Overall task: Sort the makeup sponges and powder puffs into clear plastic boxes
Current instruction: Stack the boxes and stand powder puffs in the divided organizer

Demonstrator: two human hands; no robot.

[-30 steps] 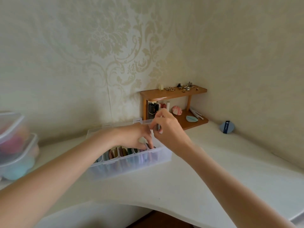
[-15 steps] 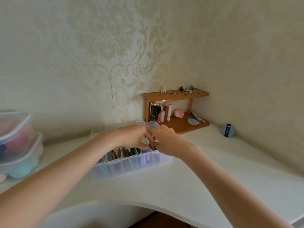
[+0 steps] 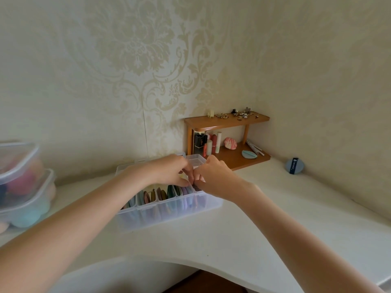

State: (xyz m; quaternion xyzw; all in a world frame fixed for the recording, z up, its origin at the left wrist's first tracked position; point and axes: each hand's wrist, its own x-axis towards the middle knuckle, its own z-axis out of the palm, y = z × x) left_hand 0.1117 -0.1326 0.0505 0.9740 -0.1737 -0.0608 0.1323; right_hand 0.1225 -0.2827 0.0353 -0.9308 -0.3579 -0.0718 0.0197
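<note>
**Both hands at the right end of the divided box**

The clear divided box (image 3: pixel 169 210) lies on the white counter (image 3: pixel 232 240), its long axis running left to right, slightly away at the right. Powder puffs (image 3: pixel 171 192) stand on edge inside, faces toward the box's ends. The left hand (image 3: pixel 169 170) and right hand (image 3: pixel 213 178) meet over the rightmost compartment, fingers curled downward onto a dark puff (image 3: pixel 197 188); whether either pinches it cannot be told.
</note>
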